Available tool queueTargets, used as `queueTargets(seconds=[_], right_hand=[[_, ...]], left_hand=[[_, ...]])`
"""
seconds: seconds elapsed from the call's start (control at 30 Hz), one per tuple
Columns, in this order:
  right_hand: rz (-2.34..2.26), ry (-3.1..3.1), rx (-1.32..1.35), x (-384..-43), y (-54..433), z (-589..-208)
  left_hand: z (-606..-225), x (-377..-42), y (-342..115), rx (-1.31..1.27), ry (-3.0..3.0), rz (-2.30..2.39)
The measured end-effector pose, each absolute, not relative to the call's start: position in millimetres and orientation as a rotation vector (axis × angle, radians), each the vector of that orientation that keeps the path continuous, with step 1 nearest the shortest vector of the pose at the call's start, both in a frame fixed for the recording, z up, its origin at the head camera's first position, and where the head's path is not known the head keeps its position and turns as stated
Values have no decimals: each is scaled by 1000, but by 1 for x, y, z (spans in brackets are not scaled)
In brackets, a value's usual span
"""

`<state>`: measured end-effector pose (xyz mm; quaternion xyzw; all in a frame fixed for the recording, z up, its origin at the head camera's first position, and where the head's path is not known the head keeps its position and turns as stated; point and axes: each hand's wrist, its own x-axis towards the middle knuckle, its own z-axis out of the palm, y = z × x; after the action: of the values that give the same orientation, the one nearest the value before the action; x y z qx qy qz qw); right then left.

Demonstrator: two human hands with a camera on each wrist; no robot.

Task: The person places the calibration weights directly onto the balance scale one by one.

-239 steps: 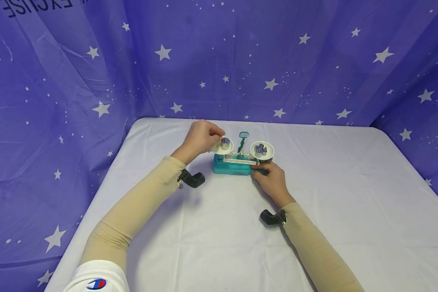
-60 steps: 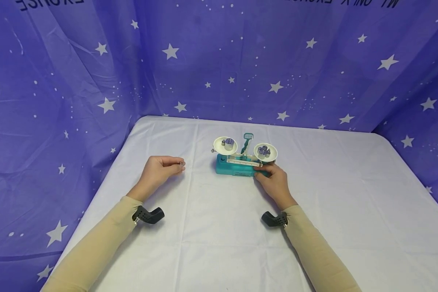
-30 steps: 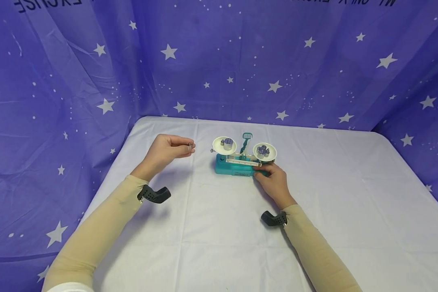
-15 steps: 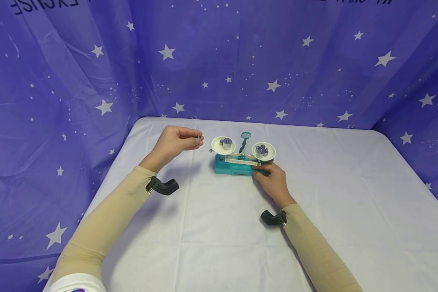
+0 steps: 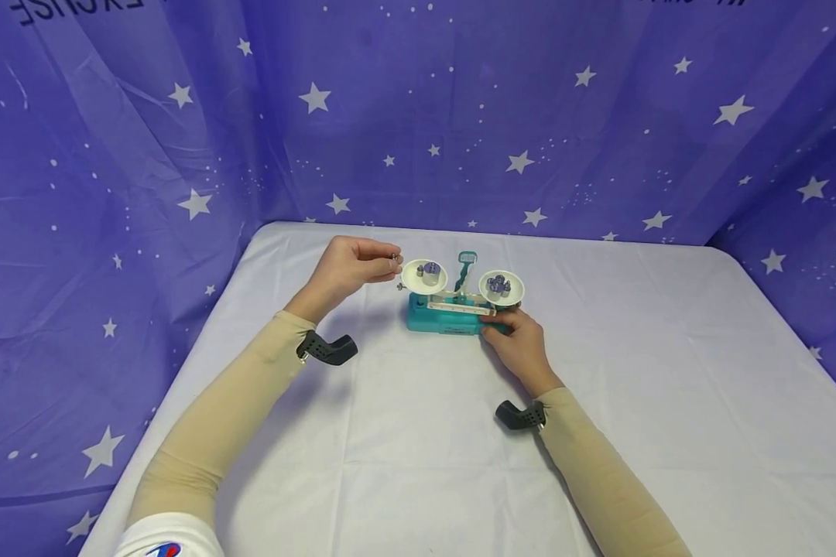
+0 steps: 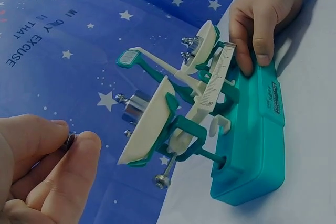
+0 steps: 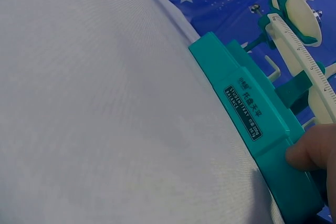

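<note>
A teal tray balance (image 5: 444,319) stands on the table. My left hand (image 5: 341,267) pinches a small metal weight (image 6: 70,140) between thumb and fingertips, right at the outer edge of the left pan (image 5: 418,288). That white pan bears a large cylindrical weight (image 5: 431,271) and a small one (image 5: 420,271). Several metal weights (image 5: 498,285) cluster on the right pan (image 5: 516,295), which sits a little lower in the head view. My right hand (image 5: 521,346) grips the right end of the base, its thumb (image 7: 307,153) on the front face.
White cloth covers the table (image 5: 418,464). Purple curtain (image 5: 390,116) with stars hangs behind the table and along both sides. The balance's pointer and scale plate (image 5: 467,258) rise between the pans; a metal adjusting nut (image 6: 161,181) juts from the left beam end.
My left hand left the left pan, where a small weight then stood beside the large one, and came back from lower left, pinching another weight. My right hand stays on the base.
</note>
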<state>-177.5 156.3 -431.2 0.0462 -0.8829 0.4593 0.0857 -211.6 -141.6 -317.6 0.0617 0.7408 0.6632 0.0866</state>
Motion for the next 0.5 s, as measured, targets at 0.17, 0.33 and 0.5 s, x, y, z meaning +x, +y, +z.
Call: queueTargets(seconds=[0.17, 0.33, 0.5], right_hand=[[1379, -2628, 143, -178, 157, -432], [1396, -2617, 155, -178, 157, -433], [1382, -2619, 153, -178, 157, -433]], left_hand=[[-320, -215, -130, 264, 2284, 1918], [-319, -214, -121, 328, 2482, 1770], [-317, -214, -114, 353, 2592, 1662]])
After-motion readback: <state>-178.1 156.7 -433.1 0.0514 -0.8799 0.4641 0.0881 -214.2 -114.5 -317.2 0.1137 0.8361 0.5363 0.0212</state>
